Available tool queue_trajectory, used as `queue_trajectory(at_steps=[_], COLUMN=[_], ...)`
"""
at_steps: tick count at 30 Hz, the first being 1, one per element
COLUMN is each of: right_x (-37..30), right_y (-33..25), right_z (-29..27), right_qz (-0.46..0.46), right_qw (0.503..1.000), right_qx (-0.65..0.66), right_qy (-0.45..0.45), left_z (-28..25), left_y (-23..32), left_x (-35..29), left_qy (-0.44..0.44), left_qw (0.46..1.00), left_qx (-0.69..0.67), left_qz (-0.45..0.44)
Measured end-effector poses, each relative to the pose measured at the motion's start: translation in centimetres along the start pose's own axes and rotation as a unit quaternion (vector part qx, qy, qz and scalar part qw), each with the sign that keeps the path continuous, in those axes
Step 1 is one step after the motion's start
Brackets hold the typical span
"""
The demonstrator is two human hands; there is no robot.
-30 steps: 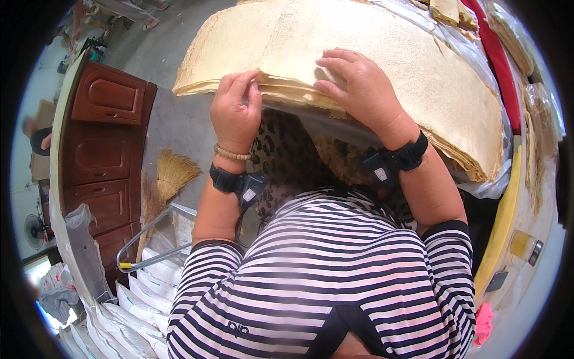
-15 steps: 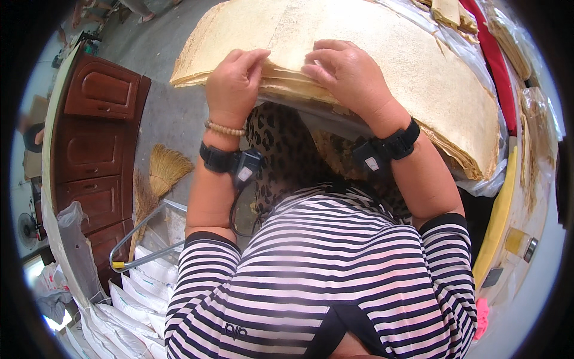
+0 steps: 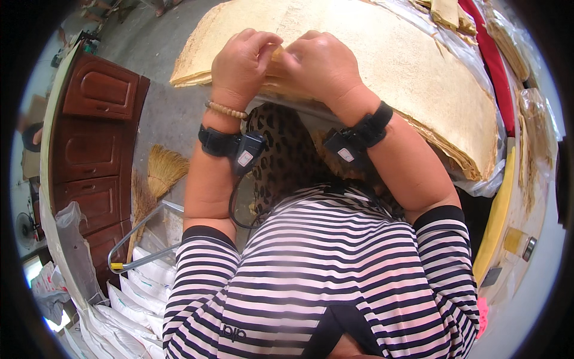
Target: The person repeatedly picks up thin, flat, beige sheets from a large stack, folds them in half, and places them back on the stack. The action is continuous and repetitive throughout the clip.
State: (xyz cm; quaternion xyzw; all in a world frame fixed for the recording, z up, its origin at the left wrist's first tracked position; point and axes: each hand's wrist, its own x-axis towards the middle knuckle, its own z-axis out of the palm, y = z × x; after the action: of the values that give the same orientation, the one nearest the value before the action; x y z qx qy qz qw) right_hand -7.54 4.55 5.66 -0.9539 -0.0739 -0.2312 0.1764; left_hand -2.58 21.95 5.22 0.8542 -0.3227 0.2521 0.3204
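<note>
A thick stack of large, pale-yellow, rough-surfaced sheets [image 3: 382,54] lies in front of me, its near edge layered and slightly ragged. My left hand [image 3: 244,64] is closed at that edge, thumb and forefinger pinched together. Right beside it my right hand [image 3: 323,69] is closed too, fingers curled. A bit of yellowish sheet edge [image 3: 277,54] shows between the two hands, lifted a little and held in their fingertips. Most of the right fingertips are hidden behind the back of that hand. Black straps with small boxes circle both wrists.
Clear plastic film [image 3: 487,185] shows under the stack's right side. A red strip [image 3: 493,66] and wrapped bundles [image 3: 532,119] lie farther right. On the left stand a brown cabinet [image 3: 98,90], a straw broom [image 3: 166,169], a metal-framed cart [image 3: 143,230] and white sacks [image 3: 140,287].
My right hand has moved left and closed, coming close to the left hand. My left hand has risen slightly. The stack has stayed in place.
</note>
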Motion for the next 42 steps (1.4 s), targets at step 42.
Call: queue_trajectory(at_steps=[42], right_x=[1.9], right_y=[2.7], right_z=[-3.2], right_qz=[0.077], right_qw=[0.981], right_qx=[0.103], right_qy=[0.142], left_z=[4.7], left_y=[4.4], left_x=[0.9], left_qy=[-0.04], left_qw=[0.991], left_qx=[0.076], left_qz=[0.1])
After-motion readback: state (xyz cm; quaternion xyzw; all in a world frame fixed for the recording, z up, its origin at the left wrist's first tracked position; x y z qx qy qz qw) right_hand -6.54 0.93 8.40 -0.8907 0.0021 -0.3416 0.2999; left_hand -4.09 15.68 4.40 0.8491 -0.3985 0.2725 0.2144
